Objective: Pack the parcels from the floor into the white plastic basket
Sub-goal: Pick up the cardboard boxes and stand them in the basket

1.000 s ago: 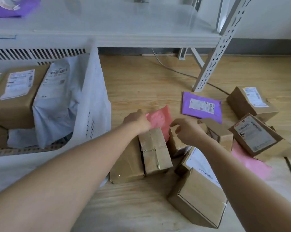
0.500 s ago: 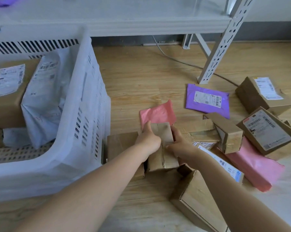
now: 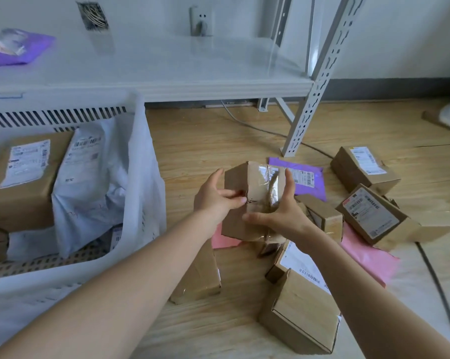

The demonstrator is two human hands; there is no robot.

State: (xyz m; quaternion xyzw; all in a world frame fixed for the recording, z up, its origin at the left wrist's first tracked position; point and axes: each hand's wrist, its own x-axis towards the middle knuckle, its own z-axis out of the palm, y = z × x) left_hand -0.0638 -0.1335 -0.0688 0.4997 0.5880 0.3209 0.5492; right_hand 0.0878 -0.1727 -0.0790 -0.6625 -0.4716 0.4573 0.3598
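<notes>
Left hand point(image 3: 215, 200) and right hand point(image 3: 281, 213) both clasp one brown cardboard parcel point(image 3: 252, 187), lifted above the floor pile. Creased, clear-taped, no label visible. White plastic basket point(image 3: 141, 161) to the left.

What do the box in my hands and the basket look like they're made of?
Box: brown corrugated cardboard by the look, matte, with glossy clear tape that glints across its top. Basket: white plastic, slightly translucent and smooth, with moulded slots in its walls.

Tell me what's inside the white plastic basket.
The white plastic basket holds a labelled cardboard box and a white poly mailer. More parcels lie beneath, mostly covered.
</notes>
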